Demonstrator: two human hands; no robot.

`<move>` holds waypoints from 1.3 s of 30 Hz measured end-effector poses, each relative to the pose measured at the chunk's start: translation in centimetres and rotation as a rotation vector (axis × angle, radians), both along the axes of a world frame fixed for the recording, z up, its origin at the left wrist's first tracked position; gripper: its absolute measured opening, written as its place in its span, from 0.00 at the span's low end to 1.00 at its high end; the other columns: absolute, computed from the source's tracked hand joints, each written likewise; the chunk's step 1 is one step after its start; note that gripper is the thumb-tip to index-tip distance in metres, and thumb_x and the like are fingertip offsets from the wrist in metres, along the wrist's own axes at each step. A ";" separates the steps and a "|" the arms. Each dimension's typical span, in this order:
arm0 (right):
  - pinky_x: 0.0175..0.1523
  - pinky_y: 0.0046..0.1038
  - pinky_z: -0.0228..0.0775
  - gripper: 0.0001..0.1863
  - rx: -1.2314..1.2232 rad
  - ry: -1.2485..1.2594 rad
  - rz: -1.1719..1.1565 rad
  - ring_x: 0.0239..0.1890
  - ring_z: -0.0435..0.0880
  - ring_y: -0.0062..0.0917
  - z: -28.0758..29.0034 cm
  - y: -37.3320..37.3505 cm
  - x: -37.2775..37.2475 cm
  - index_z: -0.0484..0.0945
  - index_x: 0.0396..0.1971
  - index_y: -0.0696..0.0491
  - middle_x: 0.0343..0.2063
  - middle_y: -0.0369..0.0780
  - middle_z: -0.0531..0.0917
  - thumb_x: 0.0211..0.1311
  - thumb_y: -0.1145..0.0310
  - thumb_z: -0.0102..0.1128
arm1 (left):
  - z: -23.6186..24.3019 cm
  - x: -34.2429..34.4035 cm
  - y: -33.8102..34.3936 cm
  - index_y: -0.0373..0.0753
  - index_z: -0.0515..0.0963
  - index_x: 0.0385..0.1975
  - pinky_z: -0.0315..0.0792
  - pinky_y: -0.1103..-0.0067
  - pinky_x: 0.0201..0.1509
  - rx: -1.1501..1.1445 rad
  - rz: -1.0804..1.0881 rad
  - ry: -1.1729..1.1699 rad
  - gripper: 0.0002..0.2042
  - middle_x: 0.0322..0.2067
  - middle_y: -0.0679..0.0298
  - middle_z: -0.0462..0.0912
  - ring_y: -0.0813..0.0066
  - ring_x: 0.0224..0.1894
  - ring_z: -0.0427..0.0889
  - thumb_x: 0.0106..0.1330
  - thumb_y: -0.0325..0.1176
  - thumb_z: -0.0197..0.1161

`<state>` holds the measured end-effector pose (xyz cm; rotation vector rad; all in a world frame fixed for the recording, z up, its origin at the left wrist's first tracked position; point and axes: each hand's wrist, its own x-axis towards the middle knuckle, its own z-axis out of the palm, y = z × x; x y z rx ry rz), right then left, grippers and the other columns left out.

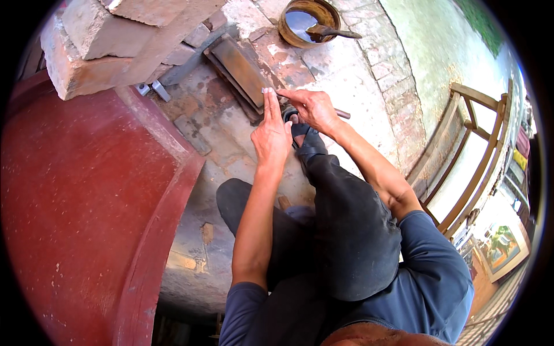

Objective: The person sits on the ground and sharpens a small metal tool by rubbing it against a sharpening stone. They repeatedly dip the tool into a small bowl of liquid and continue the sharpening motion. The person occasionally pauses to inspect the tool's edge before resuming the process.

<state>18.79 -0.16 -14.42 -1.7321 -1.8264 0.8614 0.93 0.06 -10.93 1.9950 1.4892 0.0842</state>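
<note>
My right hand (pixel 313 107) is closed around a slim tool with a brown rod-like handle (pixel 342 113) that sticks out to the right. The tool's working end is hidden by my fingers, so I cannot make out its kind. My left hand (pixel 272 132) has its index and middle fingers stretched out, their tips at the near end of a long rust-brown slab like a whetstone (pixel 242 70). The slab lies on a dark block on the brick floor. My sandalled foot (pixel 309 138) is just below my right hand.
Beyond the slab stands a round bowl (pixel 287 36) of dark liquid with a brush (pixel 332 32) in it. Stacked bricks (pixel 109 43) and a red ledge (pixel 86 190) are on the left. A wooden frame (pixel 487 138) leans at the right.
</note>
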 end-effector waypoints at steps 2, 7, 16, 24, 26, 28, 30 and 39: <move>0.41 0.41 0.82 0.31 -0.041 -0.048 0.061 0.36 0.88 0.41 1.2 -0.2 0.1 0.84 0.64 0.45 0.34 0.41 0.88 0.56 0.75 0.68 | 0.5 0.1 0.0 0.40 0.48 0.84 0.85 0.64 0.45 -0.075 -0.019 0.045 0.49 0.85 0.59 0.50 0.52 0.45 0.91 0.66 0.35 0.73; 0.36 0.42 0.78 0.37 0.068 -0.152 0.058 0.33 0.85 0.40 0.2 -2.9 0.6 0.84 0.65 0.43 0.29 0.40 0.83 0.48 0.75 0.68 | 1.4 0.9 -1.1 0.43 0.50 0.84 0.85 0.61 0.45 -0.204 -0.058 0.045 0.50 0.85 0.58 0.49 0.51 0.45 0.91 0.65 0.37 0.74; 0.38 0.43 0.79 0.34 -0.023 -0.123 0.059 0.34 0.86 0.41 1.1 -1.6 0.4 0.85 0.64 0.42 0.29 0.41 0.83 0.52 0.73 0.69 | 1.1 0.9 -1.1 0.45 0.51 0.85 0.84 0.62 0.45 -0.208 -0.011 0.042 0.54 0.86 0.62 0.49 0.50 0.49 0.90 0.61 0.43 0.78; 0.38 0.42 0.79 0.33 0.025 -0.129 0.013 0.33 0.87 0.41 1.0 0.6 -1.2 0.86 0.63 0.41 0.29 0.39 0.85 0.52 0.74 0.64 | 0.4 0.0 1.1 0.44 0.50 0.85 0.84 0.62 0.47 -0.124 0.038 0.009 0.55 0.84 0.57 0.54 0.49 0.54 0.89 0.60 0.41 0.79; 0.38 0.42 0.80 0.33 -0.047 -0.152 0.013 0.33 0.88 0.39 0.5 -2.2 0.1 0.86 0.63 0.40 0.28 0.39 0.85 0.52 0.74 0.65 | 1.7 1.2 -0.6 0.44 0.50 0.85 0.85 0.63 0.47 -0.240 -0.003 0.048 0.56 0.84 0.58 0.55 0.50 0.53 0.90 0.58 0.41 0.80; 0.37 0.42 0.79 0.34 -0.019 -0.113 -0.020 0.32 0.87 0.39 0.3 -2.8 0.0 0.86 0.63 0.39 0.28 0.40 0.85 0.52 0.73 0.64 | 1.4 1.2 -1.2 0.45 0.51 0.85 0.84 0.62 0.48 -0.154 0.034 -0.029 0.56 0.84 0.58 0.55 0.49 0.54 0.89 0.58 0.41 0.80; 0.37 0.43 0.79 0.32 -0.042 -0.133 -0.007 0.31 0.87 0.41 0.9 -0.7 -1.3 0.86 0.62 0.38 0.28 0.41 0.85 0.54 0.73 0.63 | -0.6 0.2 -0.6 0.43 0.51 0.84 0.84 0.61 0.51 -0.060 0.065 -0.049 0.53 0.83 0.55 0.57 0.48 0.56 0.88 0.60 0.39 0.78; 0.41 0.41 0.81 0.32 -0.012 -0.104 -0.043 0.34 0.89 0.40 0.1 -2.4 -0.5 0.86 0.62 0.40 0.30 0.41 0.87 0.54 0.75 0.62 | 1.5 1.4 -0.5 0.44 0.48 0.85 0.84 0.61 0.50 -0.298 0.042 0.031 0.56 0.85 0.58 0.51 0.48 0.56 0.88 0.59 0.41 0.78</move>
